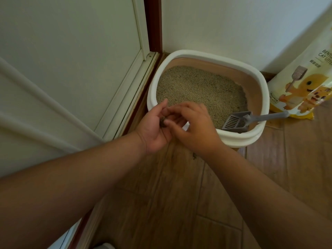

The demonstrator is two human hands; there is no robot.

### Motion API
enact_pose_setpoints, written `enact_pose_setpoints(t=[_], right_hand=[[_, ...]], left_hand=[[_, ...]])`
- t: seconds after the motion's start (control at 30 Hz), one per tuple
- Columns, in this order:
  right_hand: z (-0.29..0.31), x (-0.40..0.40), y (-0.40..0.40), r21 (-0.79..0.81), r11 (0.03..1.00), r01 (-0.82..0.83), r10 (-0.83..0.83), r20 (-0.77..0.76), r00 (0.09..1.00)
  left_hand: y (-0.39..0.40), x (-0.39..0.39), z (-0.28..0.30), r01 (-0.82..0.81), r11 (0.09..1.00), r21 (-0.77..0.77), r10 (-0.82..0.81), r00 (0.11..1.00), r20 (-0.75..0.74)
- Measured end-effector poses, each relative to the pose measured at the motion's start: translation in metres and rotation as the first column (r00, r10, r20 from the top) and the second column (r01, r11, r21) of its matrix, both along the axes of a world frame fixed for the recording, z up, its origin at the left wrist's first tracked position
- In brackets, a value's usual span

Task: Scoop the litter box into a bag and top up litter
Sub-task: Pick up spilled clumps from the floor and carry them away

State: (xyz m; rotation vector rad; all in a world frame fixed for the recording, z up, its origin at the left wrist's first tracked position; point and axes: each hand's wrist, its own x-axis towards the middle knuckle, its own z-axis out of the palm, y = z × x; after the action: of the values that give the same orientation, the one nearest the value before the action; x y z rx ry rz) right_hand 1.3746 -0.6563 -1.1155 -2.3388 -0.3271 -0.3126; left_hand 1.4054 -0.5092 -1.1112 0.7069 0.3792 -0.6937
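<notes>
1. While both hands meet just in front of the litter box [260, 135], the left hand [154, 130] lies palm up, fingers loosely curled around a small dark clump [163, 122] resting on them.
2. The right hand [195, 130] is palm down, its fingertips reaching into the left palm beside the clump; whether it pinches anything, I cannot tell.
3. The clump looks light and crumbly, so it likely wants a gentle cupped hold rather than a squeeze.
4. The litter box, white-rimmed with tan inner walls, stands on the wooden floor [179, 203] in the corner and holds a fairly even bed of beige granular litter [197, 88].
5. A grey slotted scoop [235, 122] lies with its head inside the box at the near right, apparently empty, its handle [269, 117] resting over the rim and pointing right. It looks stiff and light; the handle is the obvious place to hold it.
6. A yellow cat litter bag [303, 83] leans against the wall just right of the box. It seems bulky and probably heavy, best lifted with both hands.
7. No waste bag is visible.
</notes>
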Motion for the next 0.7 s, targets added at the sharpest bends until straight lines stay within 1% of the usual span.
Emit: enact_pose_setpoints(t=[0.07,0.1,0.17,0.2,0.3,0.33,0.4,0.43,0.5,0.6,0.67,0.7], right_hand=[[0.002,-0.004,-0.008,0.132,0.988,0.073,-0.083,0.067,0.994],[0.000,-0.006,-0.013,0.196,0.974,0.118,-0.134,0.071,0.988],[-0.009,-0.012,-0.024,0.251,0.952,0.177,-0.181,-0.009,0.983],[-0.017,-0.015,-0.030,0.220,0.960,0.175,-0.164,-0.066,0.984],[-0.044,-0.027,-0.047,0.007,0.996,0.084,-0.081,-0.203,0.976],[-0.052,-0.030,-0.052,-0.035,0.998,0.054,-0.061,-0.240,0.969],[-0.068,-0.034,-0.059,-0.072,0.997,-0.002,-0.023,-0.341,0.940],[-0.077,-0.035,-0.061,-0.103,0.994,-0.040,-0.006,-0.408,0.913],[-0.095,-0.037,-0.061,-0.230,0.966,-0.120,-0.023,-0.535,0.844],[-0.115,-0.041,-0.055,-0.422,0.881,-0.215,-0.148,-0.676,0.722],[-0.120,-0.045,-0.051,-0.468,0.832,-0.298,-0.179,-0.735,0.655],[-0.121,-0.047,-0.050,-0.478,0.814,-0.330,-0.181,-0.749,0.637]], left_hand=[[0.003,0.002,-0.002,-0.019,1.000,0.003,0.019,1.000,0.019],[0.005,0.002,-0.004,-0.040,0.999,0.015,0.040,0.999,0.026],[0.007,0.003,-0.005,-0.072,0.997,0.030,0.072,0.997,0.022],[0.008,0.002,-0.004,-0.076,0.997,0.024,0.075,0.997,0.013],[0.004,-0.003,-0.002,-0.043,0.999,-0.001,0.043,0.999,-0.002],[0.002,-0.004,-0.001,-0.030,0.999,-0.009,0.030,1.000,-0.004],[-0.002,-0.006,0.001,-0.009,1.000,-0.018,0.009,1.000,-0.008],[-0.003,-0.006,0.001,-0.002,1.000,-0.021,0.002,1.000,-0.010],[-0.005,-0.007,0.002,0.012,1.000,-0.022,-0.012,1.000,-0.015],[-0.008,-0.008,0.001,0.027,0.999,-0.027,-0.028,0.999,-0.022],[-0.009,-0.008,0.001,0.035,0.999,-0.030,-0.036,0.999,-0.023],[-0.009,-0.009,0.001,0.039,0.999,-0.029,-0.040,0.999,-0.022]])
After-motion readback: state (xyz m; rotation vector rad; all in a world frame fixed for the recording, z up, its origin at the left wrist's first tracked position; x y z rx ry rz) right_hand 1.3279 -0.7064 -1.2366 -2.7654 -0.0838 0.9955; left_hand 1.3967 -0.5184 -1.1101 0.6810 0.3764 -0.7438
